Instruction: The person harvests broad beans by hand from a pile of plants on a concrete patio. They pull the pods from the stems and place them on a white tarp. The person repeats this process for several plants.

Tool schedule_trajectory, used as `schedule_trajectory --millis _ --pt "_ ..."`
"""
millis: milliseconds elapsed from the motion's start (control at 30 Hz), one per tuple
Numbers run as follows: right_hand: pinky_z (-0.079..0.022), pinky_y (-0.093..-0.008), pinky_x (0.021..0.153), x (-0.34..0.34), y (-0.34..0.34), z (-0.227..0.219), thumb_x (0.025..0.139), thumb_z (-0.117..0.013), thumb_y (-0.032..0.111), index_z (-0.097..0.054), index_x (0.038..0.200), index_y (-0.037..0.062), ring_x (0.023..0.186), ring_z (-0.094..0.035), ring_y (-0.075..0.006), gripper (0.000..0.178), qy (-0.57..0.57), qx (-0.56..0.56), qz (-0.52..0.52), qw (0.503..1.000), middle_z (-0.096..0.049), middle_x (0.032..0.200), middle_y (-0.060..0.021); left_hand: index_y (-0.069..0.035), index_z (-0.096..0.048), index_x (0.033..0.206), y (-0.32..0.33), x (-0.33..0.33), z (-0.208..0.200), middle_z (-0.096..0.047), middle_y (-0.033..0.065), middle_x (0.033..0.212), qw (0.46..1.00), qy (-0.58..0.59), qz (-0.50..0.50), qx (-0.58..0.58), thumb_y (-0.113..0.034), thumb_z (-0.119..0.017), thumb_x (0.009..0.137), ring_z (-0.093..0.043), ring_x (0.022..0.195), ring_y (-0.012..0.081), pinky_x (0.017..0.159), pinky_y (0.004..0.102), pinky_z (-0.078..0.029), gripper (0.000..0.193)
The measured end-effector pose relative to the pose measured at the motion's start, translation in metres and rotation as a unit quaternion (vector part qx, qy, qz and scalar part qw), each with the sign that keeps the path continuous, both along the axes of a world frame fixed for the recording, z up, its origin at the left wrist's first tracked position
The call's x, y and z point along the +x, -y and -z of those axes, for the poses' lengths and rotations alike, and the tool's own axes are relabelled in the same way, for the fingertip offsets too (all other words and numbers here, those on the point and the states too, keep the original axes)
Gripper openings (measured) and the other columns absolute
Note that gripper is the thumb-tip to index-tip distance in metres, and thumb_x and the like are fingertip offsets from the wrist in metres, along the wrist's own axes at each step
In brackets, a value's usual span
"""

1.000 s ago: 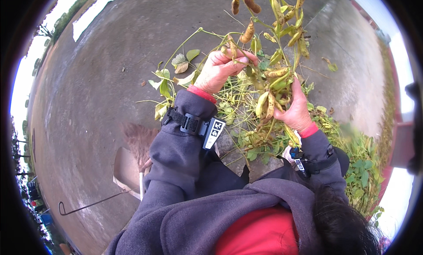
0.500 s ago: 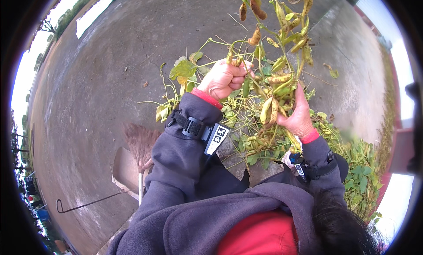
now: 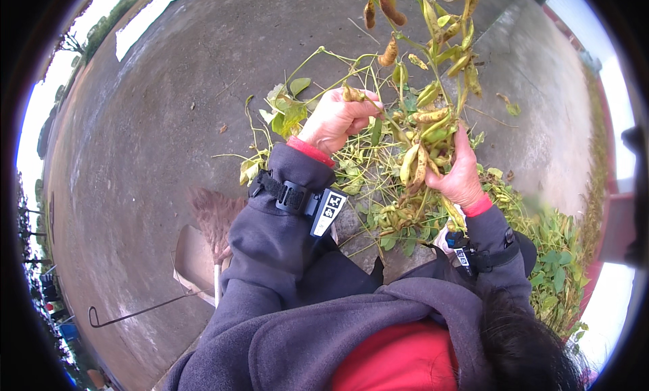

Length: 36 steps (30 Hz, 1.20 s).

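Observation:
A bean plant [image 3: 436,124] with yellow-green, partly browned pods stands up in front of me. My right hand [image 3: 460,178] is closed round its lower, pod-covered stem, the thumb lying across the pods. To the left of the stem my left hand [image 3: 341,117] is pinched shut, and a yellowish bean pod [image 3: 351,93] sticks out over its fingers. Just what the left fingertips grip is partly hidden. Thin leafless stalks and a few green leaves [image 3: 291,114] spread behind the left hand. Below both hands lies a loose pile of pods and stalks [image 3: 399,218].
A brown broom [image 3: 213,218] and a pale dustpan [image 3: 195,256] with a thin dark handle [image 3: 135,314] rest at my left. A heap of leafy plants [image 3: 558,276] lies at my right. Concrete ground [image 3: 149,120] stretches ahead, with scattered bits on it.
My left hand has drawn slightly left and down, away from the stem, and the leaves beside it have shifted. My right hand and the plant have hardly moved.

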State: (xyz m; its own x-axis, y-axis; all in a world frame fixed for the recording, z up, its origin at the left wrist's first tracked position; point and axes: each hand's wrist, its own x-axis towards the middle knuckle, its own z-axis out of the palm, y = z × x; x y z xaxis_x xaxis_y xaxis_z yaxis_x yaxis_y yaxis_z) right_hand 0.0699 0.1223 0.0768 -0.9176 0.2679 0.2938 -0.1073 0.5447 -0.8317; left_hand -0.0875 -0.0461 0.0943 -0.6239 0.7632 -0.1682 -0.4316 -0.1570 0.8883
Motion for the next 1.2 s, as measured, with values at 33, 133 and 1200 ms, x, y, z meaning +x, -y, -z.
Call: schedule_trajectory --millis 33,133,1200 --pt "-0.042 -0.0289 0.082 -0.001 0.0 0.0 0.053 -0.072 0.012 -0.024 0.123 -0.0021 0.092 -0.053 -0.0196 0.087 0.003 0.002 0.004 1.0 -0.051 0.102 -0.0126 0.001 -0.054 0.088 -0.001 0.001 0.001 -0.051 -0.0001 0.068 1.0 0.018 -0.012 0.012 0.002 -0.055 0.074 -0.031 0.044 0.0019 0.04 0.016 -0.021 0.014" --pt "-0.042 -0.0285 0.081 -0.003 0.001 -0.001 0.053 -0.073 0.012 -0.025 0.123 -0.0019 0.091 -0.053 -0.0191 0.086 0.004 0.003 0.012 1.0 -0.051 0.099 -0.0115 0.001 -0.055 0.081 -0.003 0.001 0.003 -0.052 0.0022 0.062 0.996 0.073 -0.037 0.037 0.004 -0.055 0.071 -0.035 0.042 0.0034 0.038 0.0166 -0.024 0.01" --pt "-0.039 -0.0275 0.082 0.017 -0.016 0.001 0.059 -0.073 0.014 -0.038 0.109 0.0003 0.094 -0.048 -0.015 0.062 0.038 -0.079 -0.072 0.994 -0.05 0.101 -0.0073 0.005 -0.057 0.092 -0.007 -0.025 0.016 -0.061 0.0038 0.077 0.956 -0.234 -0.176 0.001 -0.013 -0.054 0.081 -0.054 0.069 0.0101 0.065 0.0244 -0.044 0.021"
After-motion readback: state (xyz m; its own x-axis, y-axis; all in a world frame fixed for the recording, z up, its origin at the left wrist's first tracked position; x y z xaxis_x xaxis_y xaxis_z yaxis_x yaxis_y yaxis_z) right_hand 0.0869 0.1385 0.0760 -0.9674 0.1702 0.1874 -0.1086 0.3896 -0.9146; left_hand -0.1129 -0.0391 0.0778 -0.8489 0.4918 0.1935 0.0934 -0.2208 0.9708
